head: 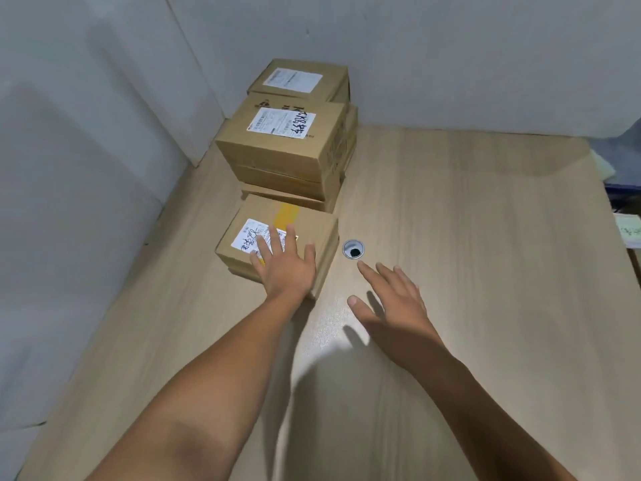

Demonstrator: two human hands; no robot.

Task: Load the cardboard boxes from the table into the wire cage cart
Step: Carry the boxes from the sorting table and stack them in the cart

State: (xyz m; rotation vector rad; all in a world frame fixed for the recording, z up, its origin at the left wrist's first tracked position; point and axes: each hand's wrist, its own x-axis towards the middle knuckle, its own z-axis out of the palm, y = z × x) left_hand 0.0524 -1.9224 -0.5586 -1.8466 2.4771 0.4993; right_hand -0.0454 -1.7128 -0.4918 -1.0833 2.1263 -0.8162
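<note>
Several cardboard boxes stand in a row on the wooden table (468, 237), along the left wall. The nearest box (312, 223) bears a white label with handwriting and a strip of yellow tape. My left hand (286, 263) lies flat on its top with fingers spread. Behind it a middle box (277, 147) sits on flatter boxes, and a far box (298, 78) stands in the corner. My right hand (392, 303) hovers open over the table to the right of the nearest box, holding nothing. The wire cage cart is out of view.
A round metal cable hole (353, 249) is set in the table just right of the nearest box. Grey partition walls (86, 168) close off the left and back. Papers and dark items (624, 210) lie past the table's right edge.
</note>
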